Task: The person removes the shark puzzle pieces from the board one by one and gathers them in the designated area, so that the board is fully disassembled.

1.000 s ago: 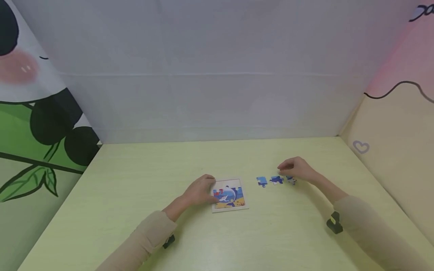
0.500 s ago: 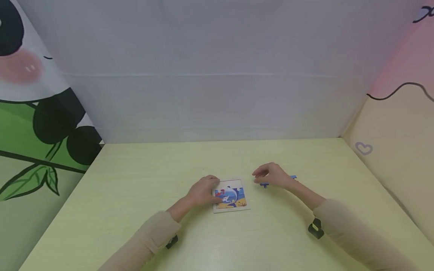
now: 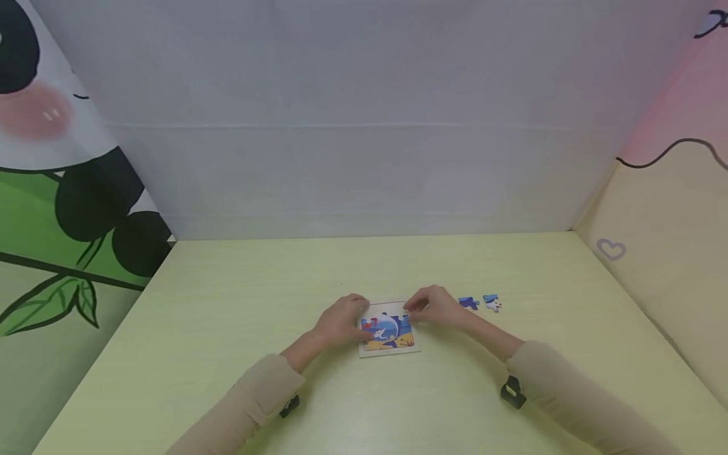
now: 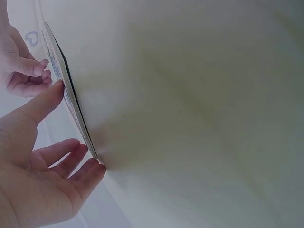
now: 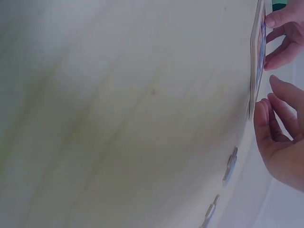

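A square jigsaw puzzle board (image 3: 388,341) with a dolphin picture and pale frame lies on the table; its upper part is bare. My left hand (image 3: 338,321) holds the board's left side, thumb over the near part and fingers at the far corner. Over the board's upper right edge, my right hand (image 3: 436,308) has thumb and fingertips brought together on a puzzle piece, which the fingers hide. Two loose blue puzzle pieces lie to the right, a dark blue one (image 3: 469,303) and a blue-and-white one (image 3: 492,303).
The pale yellow-green table (image 3: 256,284) runs back to a grey-white cloth wall (image 3: 364,177). Printed panels stand at both sides, a panda figure (image 3: 91,196) on the left and a small heart (image 3: 611,249) on the right.
My right hand has come left from the loose pieces to the board's edge. The leftmost loose piece no longer shows on the table. My left hand keeps its hold on the board.
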A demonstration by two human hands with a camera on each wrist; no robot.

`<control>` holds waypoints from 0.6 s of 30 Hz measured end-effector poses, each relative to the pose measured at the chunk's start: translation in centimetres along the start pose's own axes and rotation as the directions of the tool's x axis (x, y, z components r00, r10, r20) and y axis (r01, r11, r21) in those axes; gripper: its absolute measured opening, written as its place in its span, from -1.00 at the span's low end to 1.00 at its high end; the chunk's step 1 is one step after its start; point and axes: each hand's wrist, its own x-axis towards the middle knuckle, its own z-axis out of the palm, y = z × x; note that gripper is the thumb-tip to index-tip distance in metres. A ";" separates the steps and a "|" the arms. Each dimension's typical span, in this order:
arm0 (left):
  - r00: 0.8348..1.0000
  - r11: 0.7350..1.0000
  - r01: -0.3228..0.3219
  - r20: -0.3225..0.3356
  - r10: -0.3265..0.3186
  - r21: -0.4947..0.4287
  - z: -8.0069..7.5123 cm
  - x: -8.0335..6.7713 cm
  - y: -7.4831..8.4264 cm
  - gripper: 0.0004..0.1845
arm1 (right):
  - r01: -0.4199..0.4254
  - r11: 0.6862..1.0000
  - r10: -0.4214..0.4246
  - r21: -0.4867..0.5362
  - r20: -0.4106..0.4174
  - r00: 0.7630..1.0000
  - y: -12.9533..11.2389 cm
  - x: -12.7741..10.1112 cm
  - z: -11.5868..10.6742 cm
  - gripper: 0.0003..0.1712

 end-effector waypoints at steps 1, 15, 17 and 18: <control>1.000 1.000 0.002 0.001 -0.002 -0.001 0.0 0.0 0.0 -0.31 | -0.001 1.000 0.001 0.001 0.003 1.000 0.0 0.1 0.2 -0.77; 1.000 0.999 0.017 0.000 -0.017 0.028 0.3 0.5 0.0 -0.33 | 0.073 0.986 -0.069 -0.147 0.031 0.997 -0.8 0.1 0.8 -0.81; 1.000 0.999 0.028 -0.005 -0.028 0.038 0.3 0.5 0.2 -0.35 | 0.094 0.983 -0.088 -0.159 0.045 0.995 -0.8 0.1 0.7 -0.81; 0.999 0.998 0.036 -0.009 -0.035 0.044 0.3 0.6 0.4 -0.36 | 0.105 0.981 -0.098 -0.166 0.050 0.994 -0.8 0.1 0.7 -0.81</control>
